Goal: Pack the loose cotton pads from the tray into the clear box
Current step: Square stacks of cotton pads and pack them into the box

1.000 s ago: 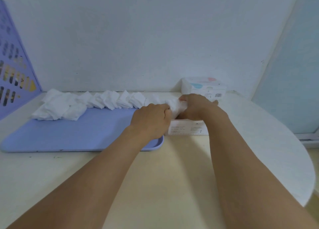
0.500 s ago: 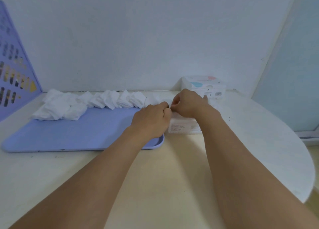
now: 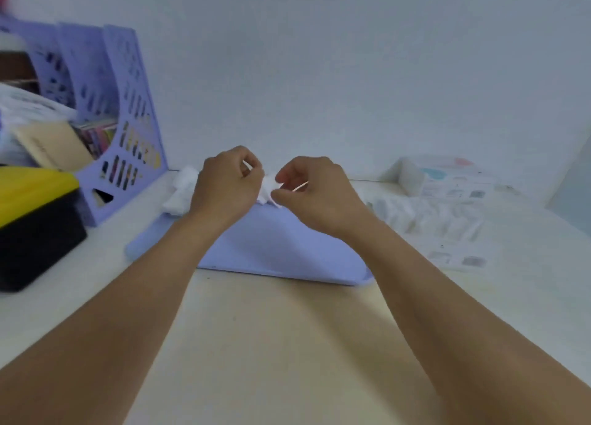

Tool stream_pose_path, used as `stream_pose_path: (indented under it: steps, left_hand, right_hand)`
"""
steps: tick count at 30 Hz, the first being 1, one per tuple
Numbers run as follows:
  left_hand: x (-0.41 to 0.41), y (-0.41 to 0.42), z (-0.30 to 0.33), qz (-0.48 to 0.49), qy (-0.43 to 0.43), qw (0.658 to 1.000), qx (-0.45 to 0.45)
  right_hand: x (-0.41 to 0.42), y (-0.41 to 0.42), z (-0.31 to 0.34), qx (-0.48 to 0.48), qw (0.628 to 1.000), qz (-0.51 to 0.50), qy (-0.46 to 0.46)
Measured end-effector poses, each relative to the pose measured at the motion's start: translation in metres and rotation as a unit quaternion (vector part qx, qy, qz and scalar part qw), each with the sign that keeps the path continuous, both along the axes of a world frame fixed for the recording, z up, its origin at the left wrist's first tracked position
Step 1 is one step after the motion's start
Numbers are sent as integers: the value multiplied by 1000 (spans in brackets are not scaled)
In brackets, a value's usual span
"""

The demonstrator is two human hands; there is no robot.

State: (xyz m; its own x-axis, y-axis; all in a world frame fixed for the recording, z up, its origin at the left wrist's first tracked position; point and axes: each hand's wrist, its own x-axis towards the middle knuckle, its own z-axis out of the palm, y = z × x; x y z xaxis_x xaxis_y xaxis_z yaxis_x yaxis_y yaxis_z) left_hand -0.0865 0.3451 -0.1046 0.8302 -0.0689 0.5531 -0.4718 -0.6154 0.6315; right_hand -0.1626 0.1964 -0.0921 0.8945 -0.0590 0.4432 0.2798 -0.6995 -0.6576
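— What's on the pale desk [image 3: 271, 344] by the white wall?
— At frame centre both hands, left hand [image 3: 228, 184] and right hand [image 3: 315, 191], pinch white cotton pads [image 3: 268, 190] over the lilac plastic tray [image 3: 281, 248].
— Around them?
— More pads fill the clear plastic box [image 3: 425, 215] at right; a purple perforated file rack [image 3: 128, 130] stands upper left, a black-and-yellow case [image 3: 35, 220] below it.

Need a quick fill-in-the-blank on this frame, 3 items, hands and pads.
1. Both hands are over the ____ tray.
2. The right hand and left hand pinch white cotton ____ between them.
3. The clear box of pads lies to the ____ of the tray.

Missing words: purple; pads; right
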Motion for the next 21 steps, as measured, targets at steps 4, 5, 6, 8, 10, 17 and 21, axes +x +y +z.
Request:
stream_pose_path:
  steps: [4, 5, 6, 8, 10, 17, 21]
  left_hand:
    - [27, 81, -29, 118, 22, 991, -53]
    - [34, 99, -37, 131, 53, 989, -52]
    - [41, 110, -45, 131, 92, 986, -52]
    - [51, 117, -53, 106, 177, 977, -47]
    - [57, 114, -56, 70, 219, 973, 0]
    - [57, 97, -61, 66, 208, 972, 91]
    - [54, 85, -58, 31, 187, 982, 23]
  right_hand:
    - [52, 55, -19, 76, 986, 12, 146]
    - [66, 67, -24, 125, 977, 1, 171]
    - [77, 73, -29, 149, 971, -23, 186]
    - [95, 81, -39, 149, 966, -73, 200]
    - [108, 86, -48, 159, 960, -105, 204]
    - [126, 100, -46, 136, 948, -96, 271]
    - [127, 106, -45, 104, 948, -94, 285]
